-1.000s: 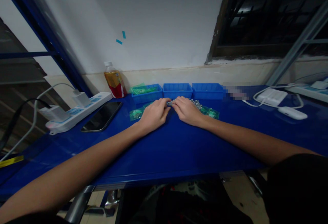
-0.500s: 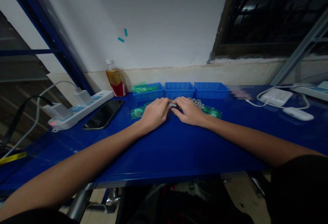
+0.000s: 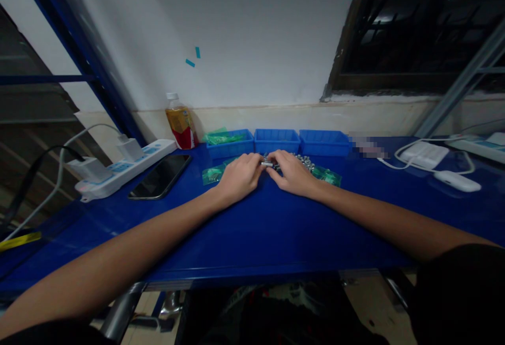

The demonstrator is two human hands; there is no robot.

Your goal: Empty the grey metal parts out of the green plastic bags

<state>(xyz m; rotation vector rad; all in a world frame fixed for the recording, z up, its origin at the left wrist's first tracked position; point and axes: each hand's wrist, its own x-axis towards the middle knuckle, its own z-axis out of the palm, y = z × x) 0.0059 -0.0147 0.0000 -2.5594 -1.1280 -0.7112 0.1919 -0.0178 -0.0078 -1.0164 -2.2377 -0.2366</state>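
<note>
My left hand (image 3: 239,176) and my right hand (image 3: 294,172) meet over the middle of the blue table. Between their fingertips is a small silvery metal part (image 3: 267,164), rod-like and lying sideways; its exact kind is too small to make out. The fingers of both hands are closed around its ends. Behind and beside my right hand lies a pile of small metal hardware (image 3: 305,161), partly hidden by that hand. One green plastic bag (image 3: 213,174) lies left of my left hand, and another green bag (image 3: 326,175) lies beside my right wrist.
Three blue bins stand along the wall: a left bin (image 3: 231,149) with green bags, a middle bin (image 3: 276,141) and a right bin (image 3: 324,143). At left are a bottle (image 3: 182,124), a phone (image 3: 161,178) and a power strip (image 3: 118,170). White chargers (image 3: 426,154) with cables lie right.
The camera view has shifted slightly. Both hands stay together at nearly the same spot, and the small metal part shows a little more clearly between the fingertips.
</note>
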